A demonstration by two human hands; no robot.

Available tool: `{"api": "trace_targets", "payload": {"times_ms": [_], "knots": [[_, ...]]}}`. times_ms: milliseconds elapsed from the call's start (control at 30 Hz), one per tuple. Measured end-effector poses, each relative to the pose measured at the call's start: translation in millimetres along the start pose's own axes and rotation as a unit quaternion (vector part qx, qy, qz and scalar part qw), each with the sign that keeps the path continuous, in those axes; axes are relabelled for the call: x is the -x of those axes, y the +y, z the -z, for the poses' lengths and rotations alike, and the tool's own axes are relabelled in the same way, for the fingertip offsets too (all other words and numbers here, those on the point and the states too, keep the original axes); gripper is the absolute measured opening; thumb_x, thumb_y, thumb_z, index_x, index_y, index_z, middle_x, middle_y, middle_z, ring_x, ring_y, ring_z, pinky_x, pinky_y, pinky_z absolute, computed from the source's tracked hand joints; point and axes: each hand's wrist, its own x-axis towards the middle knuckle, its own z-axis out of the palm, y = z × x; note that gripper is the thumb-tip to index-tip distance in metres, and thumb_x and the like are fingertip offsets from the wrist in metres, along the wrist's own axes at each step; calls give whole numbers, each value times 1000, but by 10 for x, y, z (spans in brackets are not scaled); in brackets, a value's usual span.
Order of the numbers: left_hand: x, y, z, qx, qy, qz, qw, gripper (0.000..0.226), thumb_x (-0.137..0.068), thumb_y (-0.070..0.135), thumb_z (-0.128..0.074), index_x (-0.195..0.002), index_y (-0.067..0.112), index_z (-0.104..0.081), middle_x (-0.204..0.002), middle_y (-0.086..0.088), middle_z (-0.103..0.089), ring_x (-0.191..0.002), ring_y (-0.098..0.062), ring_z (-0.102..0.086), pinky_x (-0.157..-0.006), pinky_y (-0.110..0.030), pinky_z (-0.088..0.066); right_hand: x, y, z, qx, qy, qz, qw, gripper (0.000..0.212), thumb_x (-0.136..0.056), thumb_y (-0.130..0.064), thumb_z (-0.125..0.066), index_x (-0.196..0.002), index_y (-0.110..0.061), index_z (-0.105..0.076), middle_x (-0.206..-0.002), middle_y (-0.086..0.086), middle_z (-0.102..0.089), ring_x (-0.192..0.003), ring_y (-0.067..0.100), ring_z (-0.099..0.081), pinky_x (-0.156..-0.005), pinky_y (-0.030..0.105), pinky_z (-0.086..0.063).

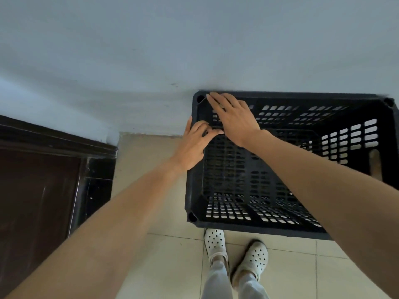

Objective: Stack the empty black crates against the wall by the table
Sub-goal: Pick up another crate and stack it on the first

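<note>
A black slotted crate [280, 186] stands open-topped and empty against the pale blue wall, seen from above; it appears to sit high, on something beneath that I cannot see. My left hand [195, 145] rests on the crate's left rim, fingers curled over the edge. My right hand [234, 117] lies flat with fingers spread over the far left corner of the rim, near the wall. Both forearms reach in from below.
A dark brown wooden table [38, 186] stands at the left against the wall [151, 50]. Beige floor tiles [172, 266] lie between table and crate. My feet in white perforated clogs [235, 251] stand right in front of the crate.
</note>
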Motion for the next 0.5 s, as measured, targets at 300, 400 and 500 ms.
{"api": "trace_targets", "payload": {"times_ms": [300,400,500], "knots": [[54,37,17,-20,-40,1,999,49,-81,-5,-61,-124,17,-62,-122,-9,-61,-142,-32,-30,-119,-53,3,85,-163,-34,-6,-32,-34,999,101,-88,-29,-65,-157,-15,8,-165,0,6,-152,21,1,-122,44,-15],[94,80,88,-39,-94,0,995,41,-88,3,-57,-125,19,-61,-128,-7,-58,-146,-28,-23,-118,-50,11,180,-238,28,-27,-41,-33,998,90,-93,-25,-58,-157,-14,4,-165,2,5,-152,21,3,-124,41,-7],[222,190,154,-22,-79,-1,997,34,-87,0,-60,-117,15,-66,-123,-7,-64,-131,-27,-48,-120,-45,-4,480,-342,21,-66,-26,-21,997,68,-95,-14,-53,-155,-12,-20,-162,7,-22,-150,24,-16,-121,39,-18]]}}
